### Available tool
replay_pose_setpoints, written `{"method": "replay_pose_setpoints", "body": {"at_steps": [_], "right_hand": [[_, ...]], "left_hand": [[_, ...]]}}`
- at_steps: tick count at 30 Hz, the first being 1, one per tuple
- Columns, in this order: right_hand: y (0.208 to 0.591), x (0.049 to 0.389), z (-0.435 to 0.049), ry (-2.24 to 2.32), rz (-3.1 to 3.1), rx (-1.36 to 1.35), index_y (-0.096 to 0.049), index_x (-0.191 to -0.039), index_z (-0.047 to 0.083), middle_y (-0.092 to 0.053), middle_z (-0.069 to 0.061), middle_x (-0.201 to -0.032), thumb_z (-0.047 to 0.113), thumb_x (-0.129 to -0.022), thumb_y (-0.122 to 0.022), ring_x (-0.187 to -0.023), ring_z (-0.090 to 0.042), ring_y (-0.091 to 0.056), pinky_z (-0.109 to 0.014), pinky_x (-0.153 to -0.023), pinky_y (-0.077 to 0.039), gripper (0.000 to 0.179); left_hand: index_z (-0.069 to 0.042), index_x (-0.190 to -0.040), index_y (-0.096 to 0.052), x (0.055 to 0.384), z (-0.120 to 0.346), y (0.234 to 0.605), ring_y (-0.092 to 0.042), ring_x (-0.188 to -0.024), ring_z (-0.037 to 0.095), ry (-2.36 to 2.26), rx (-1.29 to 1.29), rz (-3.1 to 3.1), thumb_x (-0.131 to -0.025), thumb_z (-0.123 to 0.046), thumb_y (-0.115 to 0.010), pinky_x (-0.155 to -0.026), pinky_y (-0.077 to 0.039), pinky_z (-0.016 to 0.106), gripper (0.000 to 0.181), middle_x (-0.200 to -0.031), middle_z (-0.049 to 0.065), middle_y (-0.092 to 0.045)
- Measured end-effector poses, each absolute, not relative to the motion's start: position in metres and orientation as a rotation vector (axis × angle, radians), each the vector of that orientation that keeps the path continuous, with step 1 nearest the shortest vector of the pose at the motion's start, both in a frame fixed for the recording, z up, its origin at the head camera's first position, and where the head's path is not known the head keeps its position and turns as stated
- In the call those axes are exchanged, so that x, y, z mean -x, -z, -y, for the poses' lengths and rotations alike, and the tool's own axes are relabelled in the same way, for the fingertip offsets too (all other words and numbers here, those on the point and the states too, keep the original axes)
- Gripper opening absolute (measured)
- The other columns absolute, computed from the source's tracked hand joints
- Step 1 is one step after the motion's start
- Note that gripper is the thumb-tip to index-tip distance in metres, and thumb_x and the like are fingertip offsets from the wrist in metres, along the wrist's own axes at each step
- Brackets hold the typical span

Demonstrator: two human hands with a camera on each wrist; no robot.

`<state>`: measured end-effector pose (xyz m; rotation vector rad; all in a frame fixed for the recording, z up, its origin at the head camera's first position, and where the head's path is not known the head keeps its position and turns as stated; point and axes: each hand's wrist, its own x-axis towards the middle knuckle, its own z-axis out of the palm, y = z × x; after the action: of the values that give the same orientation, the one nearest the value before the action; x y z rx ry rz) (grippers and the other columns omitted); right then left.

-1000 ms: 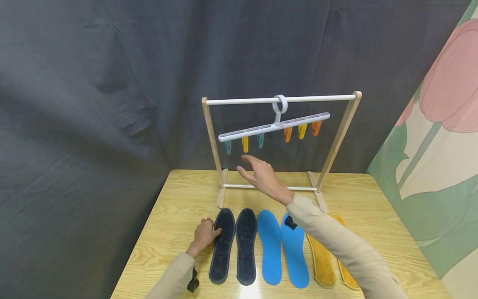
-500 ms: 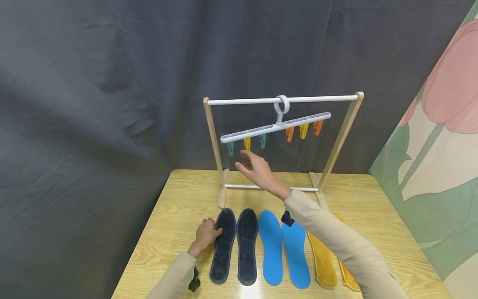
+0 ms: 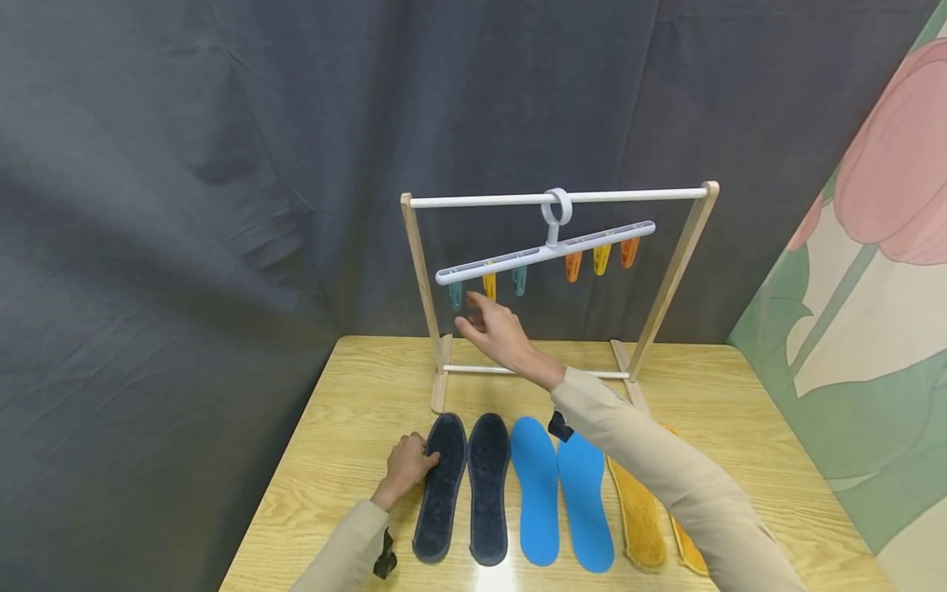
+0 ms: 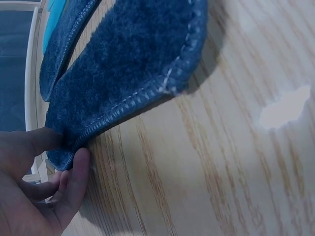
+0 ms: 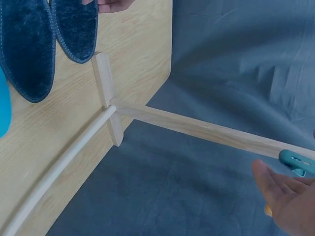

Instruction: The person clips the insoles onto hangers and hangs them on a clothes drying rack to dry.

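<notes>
My left hand (image 3: 404, 470) pinches the left edge of a dark navy fuzzy insole (image 3: 440, 514) lying on the table. In the left wrist view, the thumb lies on top of the stitched rim and the fingers are beneath it. A second dark insole (image 3: 488, 493) lies alongside. My right hand (image 3: 497, 330) is raised below the left half of a white clip hanger (image 3: 510, 261), thumb and fingers apart, holding nothing. Closest to its fingertips are a teal clip (image 3: 455, 296) at the hanger's end and a yellow clip (image 3: 489, 285), partly hidden behind the hand.
A wooden stand (image 3: 427, 288) with a white top bar (image 3: 473, 201) carries the hanger. A third teal clip neighbour (image 3: 520, 281), plus orange (image 3: 573, 266) and yellow clips (image 3: 602, 260), hang farther right. Two blue insoles (image 3: 537, 501) and two yellow insoles (image 3: 642, 526) lie in a row.
My right hand has moved slightly up and left, toward the end teal clip. The left hand stays on the dark insole.
</notes>
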<state>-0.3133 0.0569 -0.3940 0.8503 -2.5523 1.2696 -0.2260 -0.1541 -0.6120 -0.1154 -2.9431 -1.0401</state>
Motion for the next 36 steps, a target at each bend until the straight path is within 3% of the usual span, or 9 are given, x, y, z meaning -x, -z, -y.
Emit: {"method": "replay_pose_setpoints", "body": {"at_steps": [8,14,28,33,36], "right_hand": [[0.388,0.315,-0.048,-1.290,2.543,-0.861,-0.038,-0.147,-0.005,-0.054,-0.021,-0.138,0.022,-0.101,-0.058,-0.112,-0.032,-0.064,-0.033,-0.090,-0.052,0.057],[0.385,0.318,-0.044,-1.363,2.535,-0.826,-0.038,-0.146,-0.004,-0.054,-0.021,-0.137,0.021,-0.101,-0.057,-0.110,-0.030,-0.065,-0.035,-0.086,-0.054,0.054],[0.383,0.320,-0.042,-1.467,2.500,-0.772,-0.045,-0.140,0.000,-0.055,-0.019,-0.136,0.023,-0.103,-0.055,-0.111,-0.029,-0.065,-0.040,-0.087,-0.055,0.045],[0.381,0.321,-0.042,-1.487,2.465,-0.740,-0.049,-0.138,-0.001,-0.057,-0.019,-0.135,0.023,-0.104,-0.053,-0.110,-0.030,-0.065,-0.041,-0.088,-0.054,0.042],[0.380,0.321,-0.041,-1.498,2.430,-0.735,-0.053,-0.134,-0.001,-0.061,-0.018,-0.129,0.022,-0.104,-0.052,-0.101,-0.029,-0.068,-0.040,-0.084,-0.055,0.037]], "left_hand": [[-0.011,-0.056,-0.044,0.226,0.154,0.610,-0.039,-0.032,0.005,1.060,0.132,2.941,-0.088,-0.010,-0.072,-0.036,-0.025,0.020,0.043,-0.049,0.003,-0.045],[-0.014,-0.057,-0.040,0.226,0.153,0.611,-0.038,-0.036,0.006,1.046,0.114,2.936,-0.088,-0.011,-0.073,-0.039,-0.025,0.021,0.045,-0.058,0.003,-0.043],[-0.014,-0.057,-0.040,0.223,0.153,0.610,-0.035,-0.033,0.003,1.090,0.123,2.894,-0.088,-0.007,-0.072,-0.036,-0.022,0.020,0.045,-0.047,-0.003,-0.040],[-0.001,-0.073,-0.056,0.222,0.153,0.608,-0.044,-0.045,0.011,1.055,0.082,2.920,-0.087,-0.010,-0.074,-0.043,-0.032,0.026,0.024,-0.066,0.008,-0.051],[0.008,-0.090,-0.061,0.220,0.153,0.608,-0.050,-0.055,0.017,1.029,0.066,2.938,-0.086,-0.012,-0.075,-0.049,-0.042,0.033,0.024,-0.080,0.016,-0.056]]}}
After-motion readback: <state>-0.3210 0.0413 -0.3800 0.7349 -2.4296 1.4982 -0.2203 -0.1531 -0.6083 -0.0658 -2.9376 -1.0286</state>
